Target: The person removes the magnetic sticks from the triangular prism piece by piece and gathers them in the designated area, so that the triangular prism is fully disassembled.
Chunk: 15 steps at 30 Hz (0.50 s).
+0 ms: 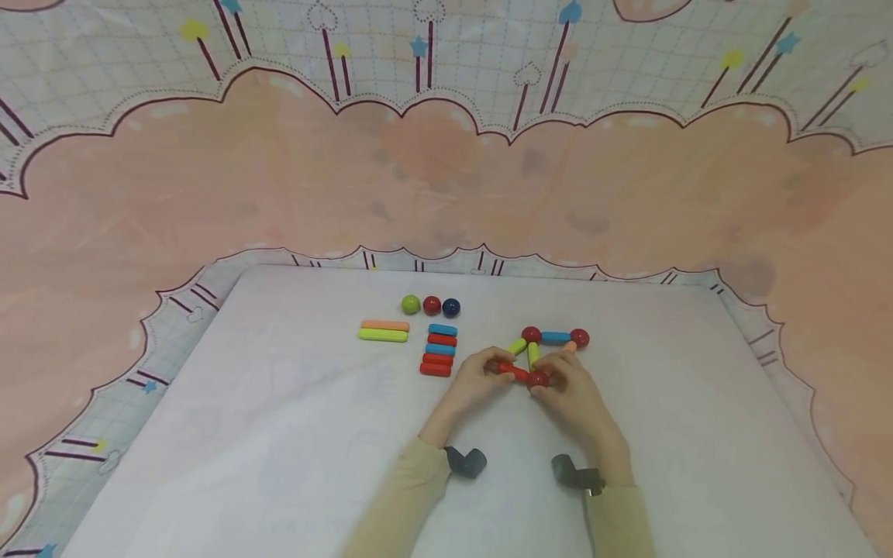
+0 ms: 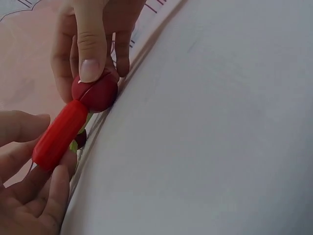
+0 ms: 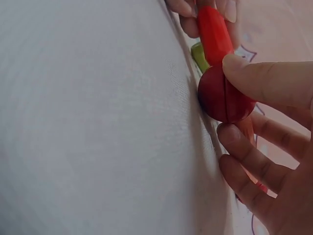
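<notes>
My left hand (image 1: 480,375) pinches a short red rod (image 1: 512,372) by its outer end. The rod's other end meets a dark red ball (image 1: 538,379), which my right hand (image 1: 576,390) holds between thumb and fingers. In the right wrist view, the thumb lies across the top of that ball (image 3: 222,95), near the joint with the red rod (image 3: 214,36). Behind the hands, a blue rod (image 1: 556,338) links two more dark red balls. Two lime green rods (image 1: 533,355) run down from the left one, and an orange rod, partly hidden by my right hand, from the other.
Left of the hands, several short blue and red rods (image 1: 437,360) lie in a column. Farther left are a long orange rod (image 1: 385,325) and a long green rod (image 1: 383,335). A green ball (image 1: 410,304), a red ball (image 1: 432,305) and a dark blue ball (image 1: 451,308) stand behind on the white table (image 1: 279,449).
</notes>
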Motion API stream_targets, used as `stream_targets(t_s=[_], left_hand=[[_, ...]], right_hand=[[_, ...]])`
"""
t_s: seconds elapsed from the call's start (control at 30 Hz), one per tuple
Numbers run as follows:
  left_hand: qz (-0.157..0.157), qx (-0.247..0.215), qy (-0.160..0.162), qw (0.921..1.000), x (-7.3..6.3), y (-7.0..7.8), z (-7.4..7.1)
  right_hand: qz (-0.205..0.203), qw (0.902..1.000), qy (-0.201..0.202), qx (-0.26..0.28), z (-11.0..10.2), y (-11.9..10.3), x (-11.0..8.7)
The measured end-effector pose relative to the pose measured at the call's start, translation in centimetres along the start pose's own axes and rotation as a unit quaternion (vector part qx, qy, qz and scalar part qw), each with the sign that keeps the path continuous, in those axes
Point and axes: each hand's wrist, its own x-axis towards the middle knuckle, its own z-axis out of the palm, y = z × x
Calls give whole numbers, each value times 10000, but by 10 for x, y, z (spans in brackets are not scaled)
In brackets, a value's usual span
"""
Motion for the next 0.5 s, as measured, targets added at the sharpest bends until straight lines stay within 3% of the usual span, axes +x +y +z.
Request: stream_targets(t_s=[0.27, 0.5], left_hand=[[420, -53, -112, 9990, -1, 0, 7], [114, 26, -55, 9999, 2, -3, 14]], right_hand=[[-278, 9995, 28, 141, 0, 0, 0], [-442, 9987, 101, 211, 2, 0, 1]])
